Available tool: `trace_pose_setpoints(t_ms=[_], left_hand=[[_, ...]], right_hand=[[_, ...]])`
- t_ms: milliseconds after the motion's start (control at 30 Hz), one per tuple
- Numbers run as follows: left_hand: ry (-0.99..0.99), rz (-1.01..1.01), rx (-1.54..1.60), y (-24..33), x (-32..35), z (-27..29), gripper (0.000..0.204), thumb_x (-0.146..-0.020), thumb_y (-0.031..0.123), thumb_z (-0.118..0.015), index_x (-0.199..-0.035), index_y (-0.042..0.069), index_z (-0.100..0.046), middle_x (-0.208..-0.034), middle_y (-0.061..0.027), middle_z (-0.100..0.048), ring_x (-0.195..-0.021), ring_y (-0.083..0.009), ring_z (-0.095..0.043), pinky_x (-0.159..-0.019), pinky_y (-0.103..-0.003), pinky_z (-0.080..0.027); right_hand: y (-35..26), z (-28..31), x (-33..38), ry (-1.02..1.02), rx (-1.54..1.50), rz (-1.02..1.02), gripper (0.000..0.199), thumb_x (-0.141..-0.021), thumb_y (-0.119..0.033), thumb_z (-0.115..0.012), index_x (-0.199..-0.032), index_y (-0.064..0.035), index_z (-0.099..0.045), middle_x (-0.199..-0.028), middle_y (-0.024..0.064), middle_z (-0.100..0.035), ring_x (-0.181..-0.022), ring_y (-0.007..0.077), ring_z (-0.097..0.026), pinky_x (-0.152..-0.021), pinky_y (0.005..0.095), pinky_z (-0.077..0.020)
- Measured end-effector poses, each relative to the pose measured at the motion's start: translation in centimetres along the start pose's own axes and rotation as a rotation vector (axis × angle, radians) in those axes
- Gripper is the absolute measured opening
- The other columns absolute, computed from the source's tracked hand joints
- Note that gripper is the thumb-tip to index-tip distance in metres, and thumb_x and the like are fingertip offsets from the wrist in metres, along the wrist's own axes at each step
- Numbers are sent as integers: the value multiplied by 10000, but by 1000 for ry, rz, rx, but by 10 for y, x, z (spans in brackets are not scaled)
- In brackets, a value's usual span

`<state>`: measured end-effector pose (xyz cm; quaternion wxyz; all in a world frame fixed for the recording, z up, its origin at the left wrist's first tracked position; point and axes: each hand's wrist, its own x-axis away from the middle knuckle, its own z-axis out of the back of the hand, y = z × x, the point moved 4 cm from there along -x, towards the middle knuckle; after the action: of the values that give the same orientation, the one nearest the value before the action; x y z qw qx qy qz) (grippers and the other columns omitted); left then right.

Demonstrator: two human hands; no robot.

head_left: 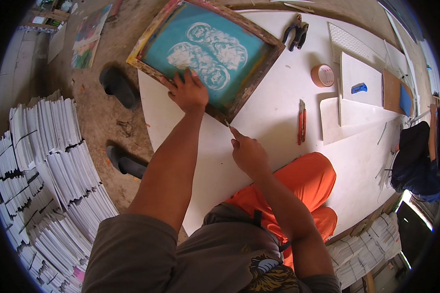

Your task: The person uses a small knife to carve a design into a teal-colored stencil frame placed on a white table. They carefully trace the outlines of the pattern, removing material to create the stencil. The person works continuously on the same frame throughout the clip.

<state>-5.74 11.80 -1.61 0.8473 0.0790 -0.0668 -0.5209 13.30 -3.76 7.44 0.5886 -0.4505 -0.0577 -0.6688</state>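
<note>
A wooden-framed printing screen with teal mesh and pale round designs lies on a white board. My left hand presses on the screen's near frame edge, fingers spread over the mesh. My right hand pinches a small thin tool whose tip points at the frame's near corner.
A red utility knife, a tape roll, black pliers, white sheets and a blue object lie on the board. Stacks of printed paper stand at left. Two dark sandals rest on the dirt floor.
</note>
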Motion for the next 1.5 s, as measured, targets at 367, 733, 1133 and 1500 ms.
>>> trace_pose_setpoints(t_ms=[367, 733, 1133, 1500], left_hand=[[-11, -8, 37, 2, -1, 2, 544, -1121, 503, -258, -1484, 236, -561, -1603, -178, -398, -1570, -523, -103, -1152, -684, -296], [17, -22, 53, -2, -1, -6, 523, -1119, 489, -283, -1489, 243, -559, -1596, -172, -405, -1571, -519, -104, -1158, -682, -288], [78, -50, 25, -3, 1, -9, 527, -1119, 488, -291, -1434, 211, -609, -1577, -177, -432, -1556, -533, -148, -1128, -686, -321], [79, -48, 52, -3, -1, -7, 532, -1120, 498, -285, -1435, 209, -602, -1551, -177, -454, -1553, -536, -151, -1127, -698, -308]], right_hand=[[5, -9, 1, 112, 45, -23, 423, -1074, -296, -540, -1497, -312, -554, -943, 200, -712, -865, 398, -726, -766, 544, -578], [-1, 2, 8, 83, 146, -32, 422, -1086, -325, -509, -1508, -319, -535, -964, 215, -708, -888, 403, -732, -795, 541, -589], [-3, 3, -1, -44, 4, -5, 549, -1059, -211, -485, -1601, -249, -407, -1091, 216, -709, -934, 395, -744, -815, 530, -612], [0, -2, 2, 34, 324, 34, 526, -1083, -264, -473, -1604, -287, -404, -1040, 180, -706, -871, 362, -746, -745, 506, -620]])
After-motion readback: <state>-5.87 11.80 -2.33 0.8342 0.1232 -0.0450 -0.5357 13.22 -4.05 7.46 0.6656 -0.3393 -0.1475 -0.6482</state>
